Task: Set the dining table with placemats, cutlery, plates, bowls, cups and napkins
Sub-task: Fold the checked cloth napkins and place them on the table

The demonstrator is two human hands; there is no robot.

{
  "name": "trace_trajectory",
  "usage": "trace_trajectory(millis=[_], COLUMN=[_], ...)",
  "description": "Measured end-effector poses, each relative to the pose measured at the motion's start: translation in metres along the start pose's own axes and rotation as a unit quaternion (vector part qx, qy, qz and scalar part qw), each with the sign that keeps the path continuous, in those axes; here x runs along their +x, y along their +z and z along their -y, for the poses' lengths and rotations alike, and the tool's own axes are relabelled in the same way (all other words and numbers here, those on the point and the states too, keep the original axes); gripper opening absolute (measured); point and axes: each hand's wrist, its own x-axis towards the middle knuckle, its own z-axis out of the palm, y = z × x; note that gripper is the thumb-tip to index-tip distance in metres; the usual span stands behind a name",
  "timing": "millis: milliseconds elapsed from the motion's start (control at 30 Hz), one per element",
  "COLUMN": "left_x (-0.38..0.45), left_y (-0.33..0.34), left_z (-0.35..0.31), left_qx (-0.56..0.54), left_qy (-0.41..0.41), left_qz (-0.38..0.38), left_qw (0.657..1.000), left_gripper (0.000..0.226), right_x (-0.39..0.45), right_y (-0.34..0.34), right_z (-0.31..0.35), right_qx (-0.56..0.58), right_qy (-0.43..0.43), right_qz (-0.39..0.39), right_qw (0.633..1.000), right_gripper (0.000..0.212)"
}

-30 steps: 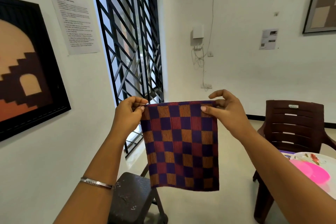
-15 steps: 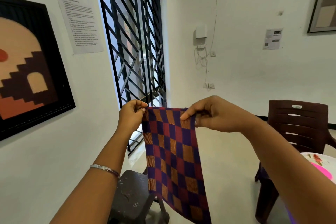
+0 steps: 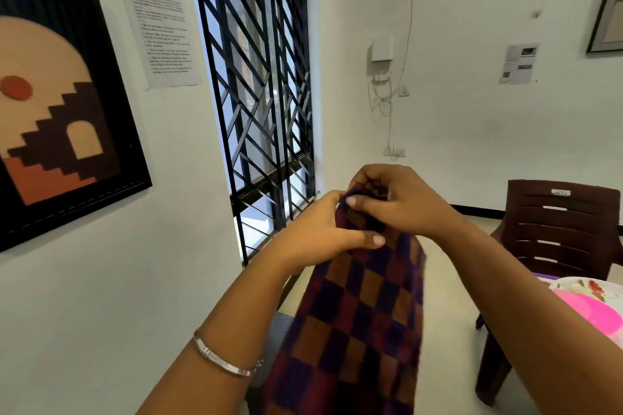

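Napkin (image 3: 360, 320), checked in purple, maroon and orange, hangs in mid-air before the chest, its top edge gathered between both hands and its lower part dropping out of view. Left hand (image 3: 317, 236) and right hand (image 3: 401, 205) meet there, fingers pinching the cloth. Beyond, at right, a pink bowl (image 3: 593, 313) sits at the bench edge; bare floor (image 3: 448, 283) lies open toward a brown chair (image 3: 559, 232).

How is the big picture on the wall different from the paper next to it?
The framed picture has a thick black frame; the paper sheet has none. The picture shows coloured shapes, an orange sun and dark steps; the paper is white with lines of small print. The picture is larger than the paper. Both hang on the same white wall, left of the window grille.
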Motion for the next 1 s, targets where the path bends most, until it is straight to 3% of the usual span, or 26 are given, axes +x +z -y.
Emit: trace_trajectory(millis=[133, 233, 467, 533, 600, 700, 767, 867, 900, 967, 1000], left_x=[0.005, 0.003, -0.005, -0.006, -0.010, -0.010, -0.009, -0.004, -0.002, 0.007, 0.011], left_y=[-0.008, -0.024, -0.066, -0.081, -0.095, -0.103, -0.100, -0.091, -0.086, -0.071, -0.062], left_z=[0.009, 0.019, 0.042, 0.050, 0.055, 0.064, 0.072, 0.080, 0.081, 0.079, 0.077], left_qx=[0.109, 0.165, 0.282, 0.258, 0.166, -0.049, -0.165, -0.260, -0.254, -0.180, -0.151], left_qy=[-0.005, -0.013, -0.065, -0.069, -0.063, -0.036, -0.011, -0.010, -0.022, -0.064, -0.075], left_qz=[-0.007, 0.015, -0.011, -0.025, -0.043, -0.058, -0.061, -0.066, -0.090, -0.176, -0.214], left_qw=[0.994, 0.986, 0.957, 0.963, 0.983, 0.996, 0.984, 0.963, 0.963, 0.966, 0.962], left_gripper=[0.020, 0.015, 0.011, 0.007, 0.013, 0.061, 0.076, 0.063, 0.052, 0.027, 0.019], right_x=[0.000, -0.003, -0.018, -0.023, -0.028, -0.037, -0.042, -0.049, -0.050, -0.049, -0.049], right_y=[-0.006, -0.013, -0.035, -0.043, -0.050, -0.054, -0.056, -0.055, -0.051, -0.038, -0.031], right_z=[-0.012, -0.031, -0.066, -0.074, -0.079, -0.087, -0.091, -0.099, -0.102, -0.106, -0.105], right_qx=[0.005, 0.009, 0.036, 0.067, 0.126, 0.230, 0.318, 0.421, 0.387, 0.195, 0.116], right_qy=[0.048, 0.101, 0.201, 0.225, 0.245, 0.261, 0.258, 0.251, 0.259, 0.274, 0.272], right_qz=[-0.057, -0.095, -0.199, -0.221, -0.226, -0.192, -0.142, -0.120, -0.131, -0.185, -0.221], right_qw=[0.997, 0.990, 0.958, 0.947, 0.934, 0.918, 0.901, 0.863, 0.875, 0.923, 0.930], right_gripper=[0.003, 0.002, 0.005, 0.005, 0.003, 0.008, 0.009, 0.023, 0.026, 0.019, 0.014])
